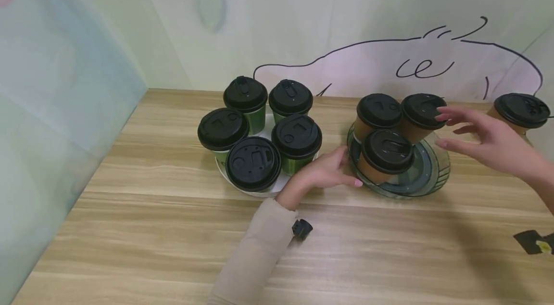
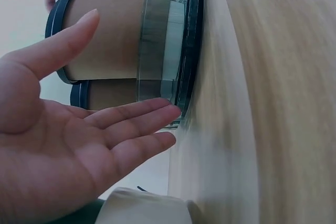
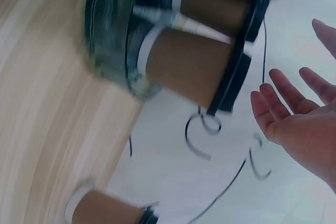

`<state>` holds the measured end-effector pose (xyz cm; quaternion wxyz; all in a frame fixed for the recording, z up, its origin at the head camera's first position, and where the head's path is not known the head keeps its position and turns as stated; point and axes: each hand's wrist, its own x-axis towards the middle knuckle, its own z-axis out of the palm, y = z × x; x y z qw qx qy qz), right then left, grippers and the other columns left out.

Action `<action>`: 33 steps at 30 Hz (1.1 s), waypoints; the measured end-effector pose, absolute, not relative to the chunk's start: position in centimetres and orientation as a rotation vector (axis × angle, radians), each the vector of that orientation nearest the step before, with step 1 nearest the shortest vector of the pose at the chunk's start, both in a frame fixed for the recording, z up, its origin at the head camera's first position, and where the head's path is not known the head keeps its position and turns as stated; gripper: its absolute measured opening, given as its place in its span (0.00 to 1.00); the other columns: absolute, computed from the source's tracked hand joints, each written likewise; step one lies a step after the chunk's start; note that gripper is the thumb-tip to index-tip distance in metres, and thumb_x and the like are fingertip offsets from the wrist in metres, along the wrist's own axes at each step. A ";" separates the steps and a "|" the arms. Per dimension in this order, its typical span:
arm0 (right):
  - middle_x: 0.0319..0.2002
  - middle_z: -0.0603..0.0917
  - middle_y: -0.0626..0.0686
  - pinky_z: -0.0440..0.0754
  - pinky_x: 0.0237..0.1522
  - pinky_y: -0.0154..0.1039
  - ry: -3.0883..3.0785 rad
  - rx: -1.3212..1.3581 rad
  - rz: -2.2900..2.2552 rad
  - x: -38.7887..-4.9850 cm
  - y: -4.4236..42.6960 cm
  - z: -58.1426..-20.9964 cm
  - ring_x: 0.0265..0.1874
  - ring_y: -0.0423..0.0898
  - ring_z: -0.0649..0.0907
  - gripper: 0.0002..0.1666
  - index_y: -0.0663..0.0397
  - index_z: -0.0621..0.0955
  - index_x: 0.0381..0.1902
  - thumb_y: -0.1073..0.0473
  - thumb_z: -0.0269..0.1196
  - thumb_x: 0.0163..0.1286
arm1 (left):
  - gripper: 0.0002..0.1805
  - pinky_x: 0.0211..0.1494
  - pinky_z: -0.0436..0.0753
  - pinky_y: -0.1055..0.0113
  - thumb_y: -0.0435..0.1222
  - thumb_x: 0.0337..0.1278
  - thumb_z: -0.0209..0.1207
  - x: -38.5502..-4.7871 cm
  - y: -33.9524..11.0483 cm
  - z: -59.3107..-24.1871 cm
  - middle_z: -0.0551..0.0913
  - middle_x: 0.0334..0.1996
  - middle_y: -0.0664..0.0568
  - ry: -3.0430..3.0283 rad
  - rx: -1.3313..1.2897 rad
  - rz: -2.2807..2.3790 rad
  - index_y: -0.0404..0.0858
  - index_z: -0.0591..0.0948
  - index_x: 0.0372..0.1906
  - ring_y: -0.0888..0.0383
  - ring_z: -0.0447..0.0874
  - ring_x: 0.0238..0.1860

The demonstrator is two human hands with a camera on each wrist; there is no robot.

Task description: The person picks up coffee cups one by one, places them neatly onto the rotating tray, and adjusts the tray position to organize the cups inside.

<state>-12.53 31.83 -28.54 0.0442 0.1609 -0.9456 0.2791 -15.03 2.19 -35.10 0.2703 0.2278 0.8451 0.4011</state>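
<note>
Three brown paper cups with black lids stand in a clear glass dish: a front cup, a back left cup and a back right cup. My left hand is at the dish's left side with fingers extended and thumb apart; in the left wrist view its fingertips reach the dish edge, though contact is hard to tell. Just right of the back right cup hovers my right hand, fingers spread, with nothing held. A gap separates it from the cups in the right wrist view.
Several green cups with black lids crowd a white plate left of my left hand. Another brown cup stands at the far right, behind my right hand. A printed backdrop rises along the table's back edge.
</note>
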 end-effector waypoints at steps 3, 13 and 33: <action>0.55 0.69 0.63 0.65 0.41 0.17 -2.951 0.318 0.811 -13.3 34.0 -28.9 0.49 0.48 0.69 0.36 0.52 0.63 0.66 0.55 0.63 0.62 | 0.50 0.61 0.67 0.66 0.44 0.49 0.65 -15.0 2.2 -35.1 0.67 0.62 0.42 2.268 0.597 1.079 0.34 0.48 0.70 0.52 0.66 0.61; 0.53 0.73 0.61 0.66 0.51 0.36 -2.852 0.188 0.815 -15.0 39.4 -29.6 0.41 0.28 0.67 0.33 0.53 0.62 0.67 0.57 0.59 0.66 | 0.52 0.64 0.62 0.67 0.44 0.49 0.65 -15.0 2.3 -35.3 0.58 0.67 0.41 2.283 0.615 1.045 0.35 0.44 0.71 0.53 0.58 0.65; 0.68 0.57 0.38 0.61 0.60 0.40 -2.738 -0.289 0.750 -23.0 57.8 -39.2 0.62 0.45 0.61 0.42 0.28 0.58 0.68 0.45 0.63 0.58 | 0.51 0.64 0.62 0.65 0.44 0.50 0.64 -15.0 2.2 -35.2 0.61 0.65 0.41 2.314 0.616 1.033 0.33 0.46 0.71 0.53 0.60 0.65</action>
